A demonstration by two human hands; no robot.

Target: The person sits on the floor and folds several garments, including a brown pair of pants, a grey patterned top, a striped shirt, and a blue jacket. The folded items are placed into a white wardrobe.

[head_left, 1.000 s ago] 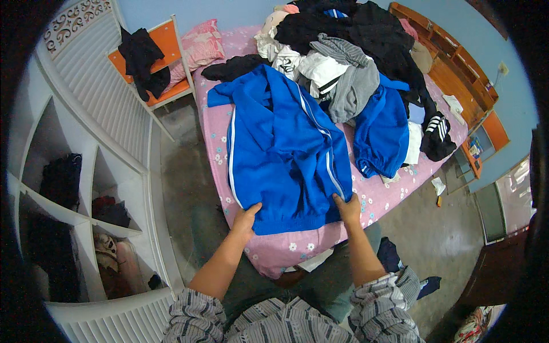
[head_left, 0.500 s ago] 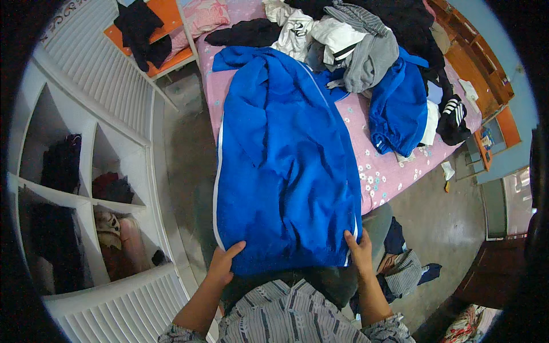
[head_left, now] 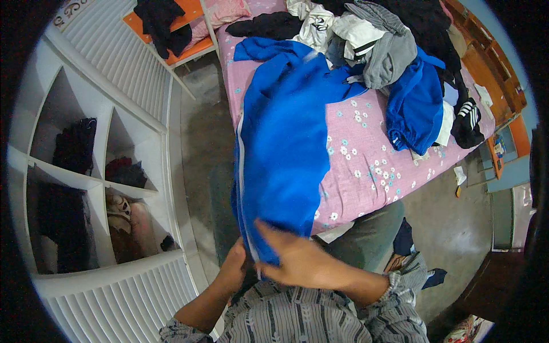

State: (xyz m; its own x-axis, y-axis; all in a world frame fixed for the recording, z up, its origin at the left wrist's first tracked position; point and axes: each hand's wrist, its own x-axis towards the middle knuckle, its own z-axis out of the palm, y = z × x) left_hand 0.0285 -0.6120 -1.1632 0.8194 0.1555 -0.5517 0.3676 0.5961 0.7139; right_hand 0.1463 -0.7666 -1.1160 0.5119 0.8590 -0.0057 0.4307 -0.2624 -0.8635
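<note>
Garment under inspection: one blue garment (head_left: 286, 166), lying lengthwise on the pink flowered bed (head_left: 366, 197). Its upper part rests on the sheet; its lower end reaches past the near edge of the bed, in front of the person. A white stripe (head_left: 239, 154) runs down the left side. One sleeve (head_left: 257, 48) extends to the upper left, its end on the sheet.

State of hands: the left hand (head_left: 233, 268) is at the lower left corner, thumb raised beside the cloth. Its grip appears closed on the edge, though the fingers are partly hidden. The right hand (head_left: 309, 263) crosses to the same corner, forefinger extended over the cloth. It is blurred; whether its grip is closed on fabric, and how far, cannot be told.

Handling assessment: the cloth appears soft and limp, of medium weight, with a smooth face. It is judged light enough for two hands, not fragile, and only mildly slippery. Layers may slide over one another, and an unsupported end is likely to sag. The striped side seam and the lower corners are judged the soundest holding places, thumb above and fingers beneath, with all layers pinched together. A hold in mid-panel would probably bunch the cloth.

Surroundings: a second blue garment (head_left: 414, 108) lies to the right, well apart from the hands. A grey garment (head_left: 392, 60) and a white garment (head_left: 355, 35) are heaped beyond.
</note>
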